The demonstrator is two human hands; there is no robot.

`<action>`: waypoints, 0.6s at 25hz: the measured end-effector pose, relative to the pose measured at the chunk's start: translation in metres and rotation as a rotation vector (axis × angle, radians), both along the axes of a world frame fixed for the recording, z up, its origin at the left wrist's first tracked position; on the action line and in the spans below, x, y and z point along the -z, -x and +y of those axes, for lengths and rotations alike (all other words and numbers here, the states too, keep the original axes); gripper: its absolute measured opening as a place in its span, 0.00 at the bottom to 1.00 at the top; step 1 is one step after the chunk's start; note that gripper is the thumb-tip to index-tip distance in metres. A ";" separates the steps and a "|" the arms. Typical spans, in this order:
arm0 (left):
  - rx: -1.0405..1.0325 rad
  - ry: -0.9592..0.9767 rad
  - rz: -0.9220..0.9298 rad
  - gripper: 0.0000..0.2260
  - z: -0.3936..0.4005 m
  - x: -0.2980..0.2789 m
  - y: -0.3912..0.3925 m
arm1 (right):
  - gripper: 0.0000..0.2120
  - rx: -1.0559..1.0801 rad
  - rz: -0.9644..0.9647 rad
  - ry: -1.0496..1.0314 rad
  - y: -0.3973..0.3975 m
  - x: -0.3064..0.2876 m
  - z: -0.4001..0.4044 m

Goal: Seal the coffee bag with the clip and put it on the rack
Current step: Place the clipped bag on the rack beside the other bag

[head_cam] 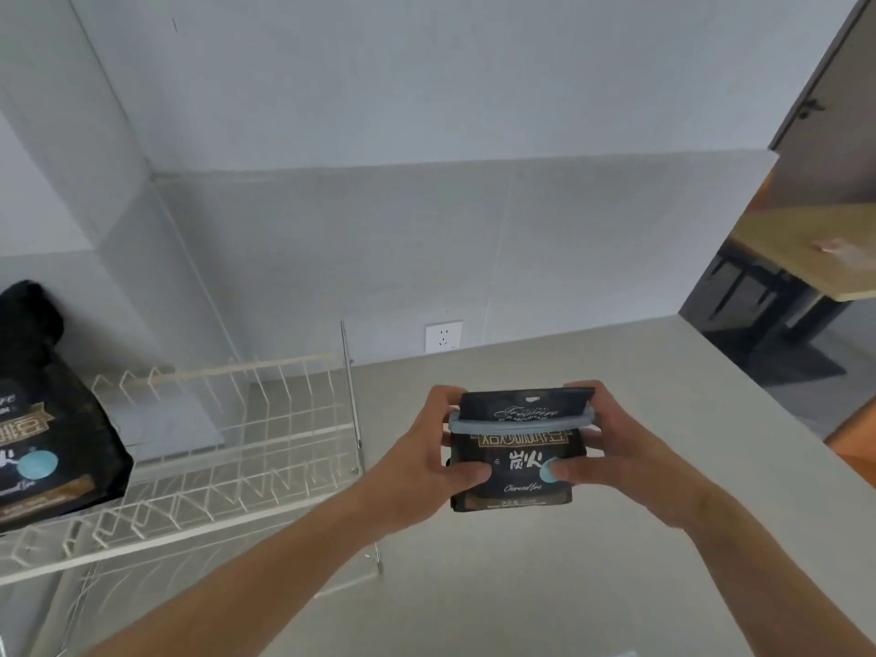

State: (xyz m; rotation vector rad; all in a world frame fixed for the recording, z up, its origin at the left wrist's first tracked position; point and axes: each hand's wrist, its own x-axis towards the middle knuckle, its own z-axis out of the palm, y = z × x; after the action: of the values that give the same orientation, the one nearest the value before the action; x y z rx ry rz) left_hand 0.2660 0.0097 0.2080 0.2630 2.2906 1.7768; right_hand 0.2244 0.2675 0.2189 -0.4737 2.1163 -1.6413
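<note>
Both hands (pixel 512 462) grip clipped coffee bag (pixel 519 459); 2nd bag (pixel 42 443) on rack (pixel 227 467).

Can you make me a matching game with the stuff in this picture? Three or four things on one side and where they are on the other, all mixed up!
Things:
1. coffee bag
2. clip
3. second coffee bag
4. wall socket

Places:
A. on the wall behind the counter
B. held between both hands
C. across the upper part of the held bag
D. on the wire rack

Pairs: 1-B, 2-C, 3-D, 4-A
</note>
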 end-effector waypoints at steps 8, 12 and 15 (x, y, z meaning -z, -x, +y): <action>-0.072 -0.096 0.296 0.21 -0.118 -0.144 0.015 | 0.30 -0.012 0.273 0.225 0.020 -0.133 -0.118; -0.183 -0.195 0.292 0.21 -0.190 -0.148 0.005 | 0.29 -0.023 0.307 0.273 0.028 -0.130 -0.207; -0.273 -0.219 0.234 0.20 -0.237 -0.130 -0.010 | 0.28 -0.087 0.202 0.353 0.026 -0.110 -0.262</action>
State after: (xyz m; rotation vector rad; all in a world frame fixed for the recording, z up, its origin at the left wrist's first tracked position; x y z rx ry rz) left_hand 0.2760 -0.2277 0.3380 0.2124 2.3824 2.2469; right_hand 0.1987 0.0057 0.3284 -0.8604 1.9087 -1.9958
